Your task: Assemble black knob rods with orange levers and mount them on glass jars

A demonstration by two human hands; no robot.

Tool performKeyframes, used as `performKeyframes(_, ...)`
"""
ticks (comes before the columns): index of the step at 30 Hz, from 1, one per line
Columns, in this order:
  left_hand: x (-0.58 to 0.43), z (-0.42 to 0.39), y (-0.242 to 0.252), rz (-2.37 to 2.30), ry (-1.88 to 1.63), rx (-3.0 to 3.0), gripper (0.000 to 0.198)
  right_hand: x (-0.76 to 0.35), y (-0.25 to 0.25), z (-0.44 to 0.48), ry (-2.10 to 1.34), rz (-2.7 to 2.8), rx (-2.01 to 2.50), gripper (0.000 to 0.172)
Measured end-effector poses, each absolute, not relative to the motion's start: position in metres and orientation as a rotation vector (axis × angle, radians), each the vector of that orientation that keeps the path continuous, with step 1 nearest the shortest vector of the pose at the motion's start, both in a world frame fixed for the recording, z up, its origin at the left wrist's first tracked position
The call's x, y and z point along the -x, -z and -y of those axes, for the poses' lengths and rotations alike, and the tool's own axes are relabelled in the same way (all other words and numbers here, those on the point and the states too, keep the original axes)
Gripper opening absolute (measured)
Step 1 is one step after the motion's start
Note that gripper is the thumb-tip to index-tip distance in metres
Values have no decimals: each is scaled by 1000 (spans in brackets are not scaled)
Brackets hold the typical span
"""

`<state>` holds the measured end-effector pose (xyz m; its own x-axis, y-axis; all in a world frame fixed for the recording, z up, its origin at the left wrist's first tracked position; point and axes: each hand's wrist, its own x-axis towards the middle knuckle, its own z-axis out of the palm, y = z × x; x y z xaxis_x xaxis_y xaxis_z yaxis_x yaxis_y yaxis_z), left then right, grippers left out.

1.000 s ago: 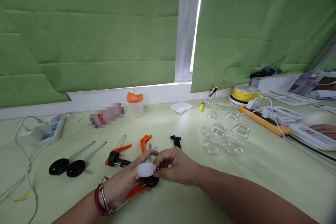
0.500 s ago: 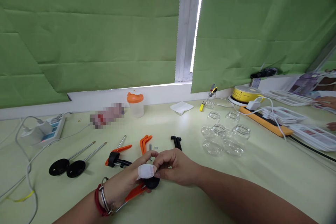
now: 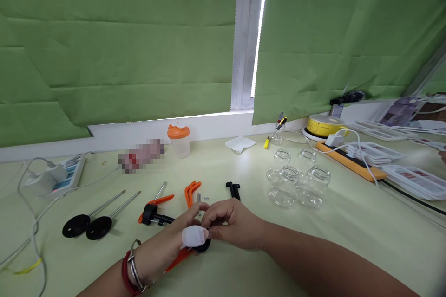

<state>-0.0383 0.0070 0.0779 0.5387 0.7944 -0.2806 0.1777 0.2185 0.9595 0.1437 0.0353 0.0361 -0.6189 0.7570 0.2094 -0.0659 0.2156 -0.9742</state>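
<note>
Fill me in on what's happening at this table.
A person's left hand, with a white wrapping on one digit, holds a black-and-orange piece low over the table. The right hand has its fingertips drawn together at the piece's black end; whether they pinch something small is hidden. A similar black-and-orange assembly lies just left of the hands, with loose orange parts beyond them and clear jars off to the right.
</note>
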Motion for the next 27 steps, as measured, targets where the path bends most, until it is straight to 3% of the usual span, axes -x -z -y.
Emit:
performKeyframes(9,37,9,-71,-1179,-696,-1925,101,-146,-38,-34,-1354,1784,573,20)
performKeyframes(17,35,11,-71,-1261,-621,-2018,104,-145,-35,-36,-1302,1810,581,15)
performKeyframes(27,35,5,-68,-1244,-579,-1943,92,-145,-30,-37,-1321,1793,561,17)
